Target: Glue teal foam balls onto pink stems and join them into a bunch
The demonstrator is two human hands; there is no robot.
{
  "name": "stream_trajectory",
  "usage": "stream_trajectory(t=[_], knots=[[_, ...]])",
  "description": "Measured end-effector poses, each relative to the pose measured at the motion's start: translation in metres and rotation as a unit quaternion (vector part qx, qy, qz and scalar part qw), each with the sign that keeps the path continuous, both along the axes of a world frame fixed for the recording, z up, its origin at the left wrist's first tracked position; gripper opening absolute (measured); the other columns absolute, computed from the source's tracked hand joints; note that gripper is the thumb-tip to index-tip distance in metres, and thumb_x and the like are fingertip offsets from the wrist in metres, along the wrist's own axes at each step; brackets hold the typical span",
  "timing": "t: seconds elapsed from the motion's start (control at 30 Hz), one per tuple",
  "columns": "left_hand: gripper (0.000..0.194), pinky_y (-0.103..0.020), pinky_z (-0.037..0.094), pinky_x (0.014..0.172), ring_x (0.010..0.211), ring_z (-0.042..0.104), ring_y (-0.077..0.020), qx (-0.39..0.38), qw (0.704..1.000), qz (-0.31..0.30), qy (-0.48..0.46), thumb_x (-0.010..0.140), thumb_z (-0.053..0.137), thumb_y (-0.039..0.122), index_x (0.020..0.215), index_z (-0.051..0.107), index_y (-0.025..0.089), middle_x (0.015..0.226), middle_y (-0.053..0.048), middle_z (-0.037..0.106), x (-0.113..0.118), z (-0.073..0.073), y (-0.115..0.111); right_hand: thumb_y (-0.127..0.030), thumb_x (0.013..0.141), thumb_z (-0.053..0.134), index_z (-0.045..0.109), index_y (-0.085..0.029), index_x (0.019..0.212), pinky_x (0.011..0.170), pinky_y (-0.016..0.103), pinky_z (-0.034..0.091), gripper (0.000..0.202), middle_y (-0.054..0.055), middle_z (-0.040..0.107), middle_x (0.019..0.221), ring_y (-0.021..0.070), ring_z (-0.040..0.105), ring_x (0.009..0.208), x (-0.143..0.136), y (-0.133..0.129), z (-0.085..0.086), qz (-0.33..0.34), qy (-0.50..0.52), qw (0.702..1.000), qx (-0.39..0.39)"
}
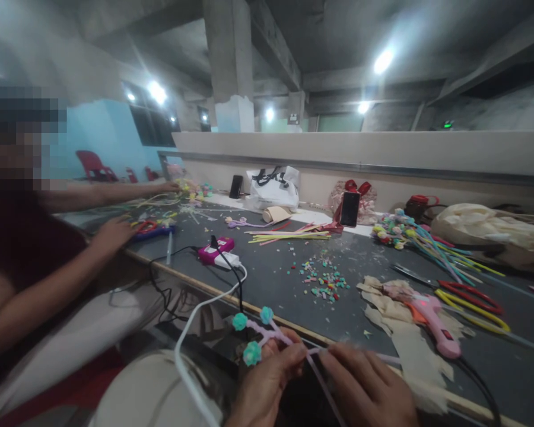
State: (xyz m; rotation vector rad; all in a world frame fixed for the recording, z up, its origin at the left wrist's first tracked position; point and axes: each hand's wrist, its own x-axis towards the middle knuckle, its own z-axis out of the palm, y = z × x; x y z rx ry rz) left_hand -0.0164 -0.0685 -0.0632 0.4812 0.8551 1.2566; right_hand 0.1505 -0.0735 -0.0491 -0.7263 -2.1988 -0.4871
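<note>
Close to the table's front edge, my left hand (267, 379) pinches a branched pink pipe-cleaner stem (273, 337). The stem's three tips carry turquoise flower heads (252, 353), pointing up and to the left. My right hand (369, 385) is closed with its fingertips at a pale pink pipe cleaner (314, 351), which crosses from the stem and shows again beyond the fingers. Another thin pale strand (327, 391) hangs down between both hands. The right fingers are slightly blurred, and part of their grip is hidden.
A pink glue gun (440, 329) lies on crumpled paper at right, near scissors (471, 296). Small coloured bits (324, 279), pipe cleaners (289, 236) and a purple power strip (216, 250) lie on the table. A white cable (184, 350) hangs in front. A co-worker's arm (93, 252) reaches in left.
</note>
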Motion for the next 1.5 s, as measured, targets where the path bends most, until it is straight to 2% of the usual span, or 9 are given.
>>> stream_trajectory(t=[0.23,0.43,0.5,0.67,0.77,0.87,1.07,1.37,1.5], knots=[[0.016,-0.023,0.042,0.061,0.059,0.051,-0.0105,0.009,0.999,-0.004,-0.032,0.055,0.067,0.011,0.067,0.057,0.016,0.060,0.003,0.055,0.005,0.000,-0.002,-0.017,0.082,0.040,0.060,-0.015,0.084,0.052,0.023,0.042,0.020,0.007,0.063,0.068,0.0147,0.057,0.057,-0.020,0.010,0.012,0.012,-0.020,0.999,-0.024],[0.012,-0.023,0.040,0.063,0.060,0.051,-0.0112,0.036,0.999,0.003,-0.004,0.058,0.065,0.015,0.067,0.057,0.017,0.061,0.003,0.055,0.004,0.001,-0.004,-0.026,0.080,0.043,0.057,-0.018,0.069,0.050,0.020,0.037,0.020,0.002,0.056,0.061,0.0116,0.053,0.056,-0.024,0.008,-0.007,0.031,0.164,0.947,-0.274],[0.010,-0.023,0.040,0.064,0.062,0.051,-0.0113,0.051,0.998,0.005,0.021,0.059,0.064,0.017,0.067,0.058,0.017,0.063,0.002,0.056,0.004,0.002,-0.004,-0.032,0.077,0.046,0.056,-0.018,0.064,0.044,0.019,0.033,0.022,-0.001,0.051,0.053,0.0109,0.048,0.049,-0.029,0.007,-0.010,0.016,0.264,0.872,-0.413],[0.012,-0.025,0.040,0.064,0.060,0.051,-0.0125,0.091,0.995,0.002,0.045,0.057,0.066,0.018,0.066,0.058,0.017,0.061,0.002,0.057,0.003,0.002,-0.001,-0.042,0.062,0.060,0.044,-0.016,0.052,0.033,0.015,0.018,0.032,-0.009,0.033,0.037,0.0033,0.027,0.031,-0.046,0.008,-0.019,0.125,0.502,0.480,-0.709],[0.009,-0.026,0.039,0.065,0.060,0.052,-0.0129,0.104,0.993,-0.010,0.048,0.059,0.065,0.018,0.064,0.058,0.017,0.060,0.002,0.056,0.001,0.001,-0.001,-0.038,0.062,0.062,0.047,-0.015,0.053,0.032,0.015,0.018,0.029,-0.009,0.034,0.036,0.0021,0.025,0.029,-0.050,0.008,-0.022,0.186,0.521,0.395,-0.733],[0.011,-0.025,0.039,0.064,0.062,0.051,-0.0133,0.093,0.991,0.004,0.097,0.058,0.066,0.021,0.065,0.059,0.017,0.063,0.001,0.056,-0.002,0.001,-0.001,-0.038,0.060,0.065,0.049,-0.015,0.058,0.035,0.015,0.022,0.029,-0.008,0.038,0.040,0.0029,0.030,0.032,-0.048,0.006,-0.020,0.161,0.532,0.435,-0.708],[0.021,-0.024,0.036,0.058,0.058,0.049,-0.0127,0.050,0.993,0.006,0.108,0.051,0.070,0.026,0.066,0.058,0.017,0.057,0.002,0.056,0.002,0.000,-0.003,-0.043,0.066,0.055,0.053,-0.016,0.057,0.041,0.018,0.027,0.028,-0.006,0.039,0.043,0.0087,0.036,0.043,-0.043,-0.002,-0.009,-0.015,0.431,0.701,-0.567],[0.019,-0.022,0.035,0.052,0.049,0.044,-0.0104,0.030,0.996,0.019,0.083,0.050,0.068,0.023,0.061,0.053,0.018,0.049,0.005,0.052,0.007,0.001,-0.002,-0.044,0.067,0.054,0.052,-0.014,0.054,0.040,0.018,0.028,0.033,-0.005,0.039,0.044,0.0084,0.036,0.043,-0.036,0.003,-0.019,0.018,0.426,0.678,-0.598],[0.012,-0.021,0.035,0.052,0.049,0.045,-0.0090,0.040,0.994,0.016,0.097,0.058,0.061,0.018,0.064,0.051,0.017,0.052,0.005,0.051,0.001,0.001,0.002,-0.033,0.078,0.046,0.054,-0.016,0.056,0.041,0.018,0.034,0.029,-0.002,0.048,0.047,0.0102,0.046,0.044,-0.014,0.000,-0.025,-0.024,0.286,0.826,-0.485]])
